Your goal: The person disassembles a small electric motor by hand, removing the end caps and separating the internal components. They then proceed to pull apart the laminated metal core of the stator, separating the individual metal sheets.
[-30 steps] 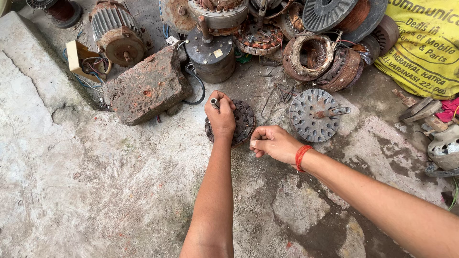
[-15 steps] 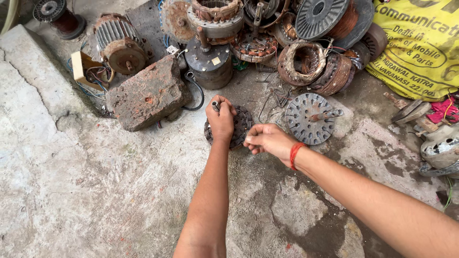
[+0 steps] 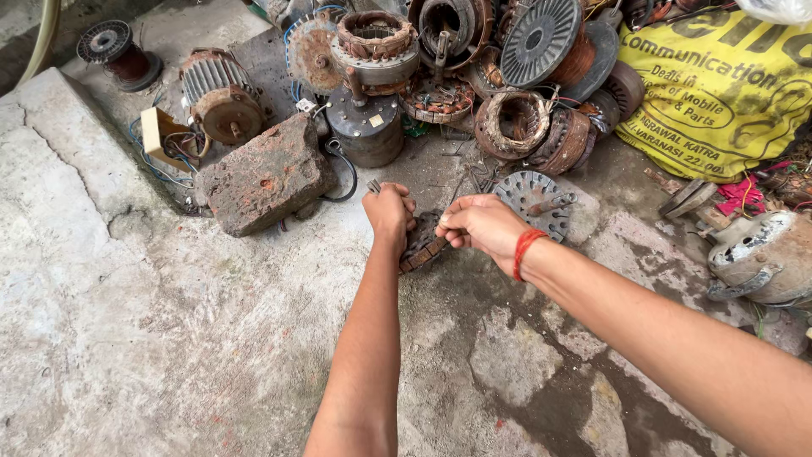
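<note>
Now your left hand (image 3: 390, 211) is fisted around a small metal tool, pressing on the rusty motor stator (image 3: 420, 243) out on the concrete floor (image 3: 169, 338), just in front of the brick (image 3: 266, 173). Your right hand (image 3: 482, 224) pinches the stator's edge, probably a wire, though it's too small to tell.

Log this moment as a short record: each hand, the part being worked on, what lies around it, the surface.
left hand: fisted around a small tool, pressed onto the stator
right hand: pinching the stator's edge; red wrist band
stator: round, rusty, tilted up off the floor
nearby: slotted metal disc to its right, brick to its left, heap of wound motor parts behind, yellow bag
surface: cracked concrete floor
</note>
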